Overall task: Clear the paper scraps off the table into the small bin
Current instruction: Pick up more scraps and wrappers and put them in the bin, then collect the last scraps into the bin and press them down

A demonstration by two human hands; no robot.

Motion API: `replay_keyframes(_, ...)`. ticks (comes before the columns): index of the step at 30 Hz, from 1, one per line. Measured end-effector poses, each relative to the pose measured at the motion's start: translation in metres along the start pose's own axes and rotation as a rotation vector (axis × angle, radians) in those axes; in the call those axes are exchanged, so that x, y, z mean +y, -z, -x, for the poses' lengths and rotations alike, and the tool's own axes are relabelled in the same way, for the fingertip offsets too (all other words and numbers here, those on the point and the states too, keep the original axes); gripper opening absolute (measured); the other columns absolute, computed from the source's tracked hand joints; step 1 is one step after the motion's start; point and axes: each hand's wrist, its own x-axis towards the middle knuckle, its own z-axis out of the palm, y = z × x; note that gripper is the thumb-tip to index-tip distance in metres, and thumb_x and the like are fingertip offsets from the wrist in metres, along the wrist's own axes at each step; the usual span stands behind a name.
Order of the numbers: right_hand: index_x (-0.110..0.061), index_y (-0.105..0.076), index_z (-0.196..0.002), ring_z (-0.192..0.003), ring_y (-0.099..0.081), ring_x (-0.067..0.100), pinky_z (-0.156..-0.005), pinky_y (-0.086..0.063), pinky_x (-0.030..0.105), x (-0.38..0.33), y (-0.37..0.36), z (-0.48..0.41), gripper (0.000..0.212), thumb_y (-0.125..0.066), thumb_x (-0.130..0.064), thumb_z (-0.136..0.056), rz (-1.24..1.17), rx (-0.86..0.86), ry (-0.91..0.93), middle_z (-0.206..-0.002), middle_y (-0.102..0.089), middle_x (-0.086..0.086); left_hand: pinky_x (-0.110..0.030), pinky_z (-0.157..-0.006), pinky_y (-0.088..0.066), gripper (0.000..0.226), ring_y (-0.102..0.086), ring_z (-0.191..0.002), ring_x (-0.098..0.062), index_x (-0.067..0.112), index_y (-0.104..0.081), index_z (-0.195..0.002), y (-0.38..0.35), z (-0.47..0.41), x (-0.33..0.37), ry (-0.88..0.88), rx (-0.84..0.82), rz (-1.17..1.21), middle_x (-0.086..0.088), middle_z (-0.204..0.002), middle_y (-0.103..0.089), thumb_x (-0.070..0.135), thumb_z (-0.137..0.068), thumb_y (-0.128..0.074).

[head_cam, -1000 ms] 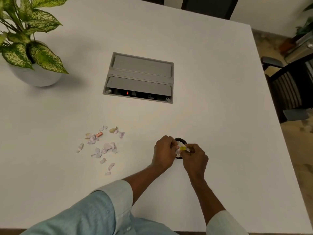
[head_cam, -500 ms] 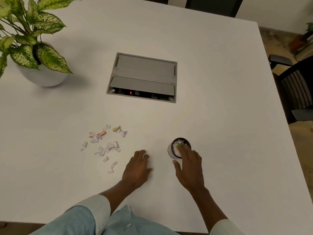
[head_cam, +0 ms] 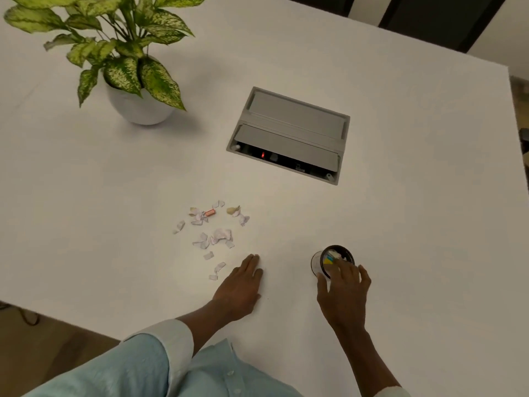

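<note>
White table point(head_cam: 400, 253), pale lilac-white scraps point(head_cam: 217, 237), black-rimmed bin point(head_cam: 337, 257), green-speckled plant point(head_cam: 126, 53), grey hatch point(head_cam: 292, 130), light-blue sleeve point(head_cam: 137, 365)

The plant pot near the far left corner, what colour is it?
White, plain, with no pattern; the plant pot shows in the head view.

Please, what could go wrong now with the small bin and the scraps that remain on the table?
1. The right hand reaches over the small bin with fingertips at its rim; the bin looks light and could tip, spilling the scraps inside.
2. The left hand lies flat near the loose paper scraps; a quick sweep might scatter these small pieces instead of gathering them.
3. The pile lies apart from the bin, so pieces may drop on the way.
</note>
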Motion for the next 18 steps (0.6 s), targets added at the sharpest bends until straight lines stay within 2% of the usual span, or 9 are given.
replay_keyframes(2, -0.012, -0.072, -0.102, -0.118, -0.055, 0.032, -0.103, -0.039, 0.05, -0.007, 0.009, -0.003, 0.018, -0.066, -0.018, -0.087, -0.041, 0.087, 0.019, -0.124, -0.064, 0.009, -0.051, -0.107, -0.051, 0.055, -0.042, -0.143, -0.043, 0.001, -0.054, -0.136, 0.001, 0.007, -0.009, 0.009, 0.058, -0.028, -0.025, -0.159, -0.038, 0.027, -0.091, -0.071)
replay_keyframes(4, -0.012, -0.072, -0.1, -0.121, -0.053, 0.032, -0.093, -0.047, 0.046, -0.02, 0.017, -0.008, 0.016, -0.072, -0.012, -0.084, -0.12, 0.114, 0.023, -0.125, -0.062, 0.007, -0.05, -0.101, -0.054, 0.053, -0.05, -0.134, -0.04, 0.005, -0.058, -0.132, 0.003, 0.016, -0.02, 0.075, 0.114, -0.021, -0.022, -0.153, -0.046, 0.03, -0.088, -0.074)
replay_keyframes(7, -0.016, -0.072, -0.101, -0.121, -0.05, 0.02, -0.076, -0.055, 0.037, -0.049, 0.023, -0.014, 0.015, -0.074, -0.014, -0.086, -0.269, 0.096, 0.04, -0.125, -0.059, 0.001, -0.047, -0.102, -0.054, 0.068, -0.048, -0.135, -0.041, 0.006, -0.054, -0.135, 0.008, 0.032, -0.039, 0.276, 0.205, 0.059, -0.022, -0.154, -0.044, 0.042, -0.083, -0.08)
replay_keyframes(10, -0.021, -0.067, -0.112, -0.115, -0.054, 0.016, -0.082, -0.055, 0.032, -0.074, 0.006, -0.024, 0.025, -0.073, -0.022, -0.087, -0.359, -0.017, 0.105, -0.124, -0.056, -0.003, -0.048, -0.102, -0.052, 0.092, -0.043, -0.134, -0.041, 0.004, -0.046, -0.141, 0.011, 0.044, -0.06, 0.439, 0.262, 0.171, -0.024, -0.158, -0.036, 0.05, -0.073, -0.088)
replay_keyframes(13, -0.027, -0.058, -0.128, -0.115, -0.053, 0.014, -0.075, -0.059, 0.037, -0.097, -0.02, -0.035, 0.04, -0.068, -0.027, -0.09, -0.403, -0.233, 0.183, -0.128, -0.049, -0.005, -0.048, -0.106, -0.049, 0.111, -0.037, -0.137, -0.04, 0.003, -0.033, -0.15, 0.011, 0.048, -0.076, 0.519, 0.256, 0.258, -0.024, -0.164, -0.024, 0.053, -0.069, -0.09)
replay_keyframes(18, -0.026, -0.045, -0.146, -0.122, -0.052, 0.02, -0.087, -0.056, 0.038, -0.132, -0.051, -0.055, 0.059, -0.067, -0.02, -0.092, -0.238, -0.441, 0.354, -0.141, -0.043, 0.002, -0.046, -0.117, -0.04, 0.12, -0.026, -0.146, -0.037, 0.001, -0.018, -0.158, 0.011, 0.037, -0.085, 0.583, 0.289, 0.313, -0.021, -0.168, -0.015, 0.056, -0.074, -0.086)
